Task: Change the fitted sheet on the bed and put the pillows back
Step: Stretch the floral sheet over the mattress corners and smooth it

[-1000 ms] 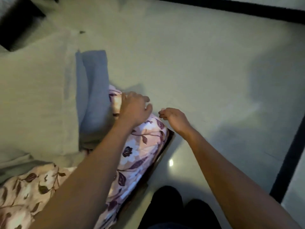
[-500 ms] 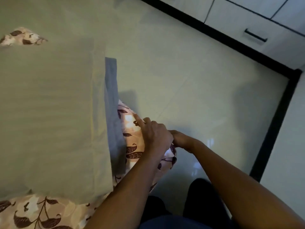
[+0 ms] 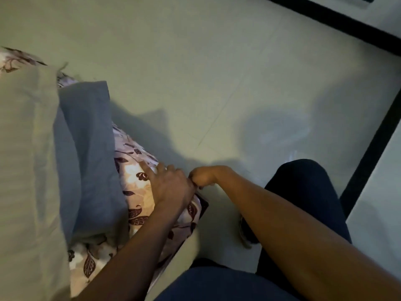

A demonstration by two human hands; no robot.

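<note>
Our left hand (image 3: 171,186) presses straight-fingered on the floral fitted sheet (image 3: 135,192), likely pinning it at the corner of the dark bed frame (image 3: 204,205), while our right hand (image 3: 202,177) curls at the sheet's edge; we cannot tell whether that grip holds cloth. A grey-blue cover (image 3: 86,148) lies just beside, and open floor (image 3: 217,83) beyond the corner leaves room to tuck.

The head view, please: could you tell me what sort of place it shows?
Most likely a bedroom: a floral sheet pulled over a padded corner, a pale pillow and blue-grey cloth lying on it, and a tiled floor alongside.
</note>
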